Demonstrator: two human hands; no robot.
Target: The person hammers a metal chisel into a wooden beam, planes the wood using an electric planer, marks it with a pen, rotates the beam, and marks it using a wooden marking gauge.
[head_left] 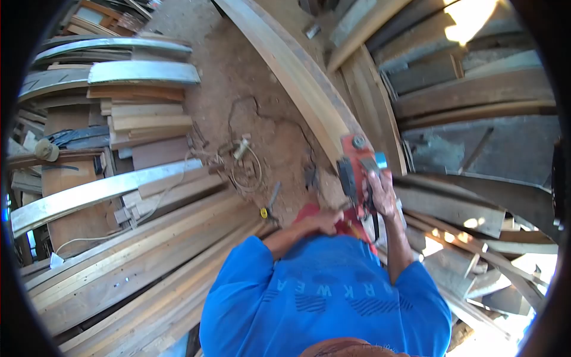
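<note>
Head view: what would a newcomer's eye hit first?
Likely the bright blue shirt, filling the bottom centre. Then the red power tool in the right hand's grip, right of centre, at the near end of a long pale board that runs up to the top edge. After that, the stacked boards on the left and the glaring light patch at top right.

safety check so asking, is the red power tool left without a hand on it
No, the right hand is on the red power tool, at the near end of the long board.
</note>
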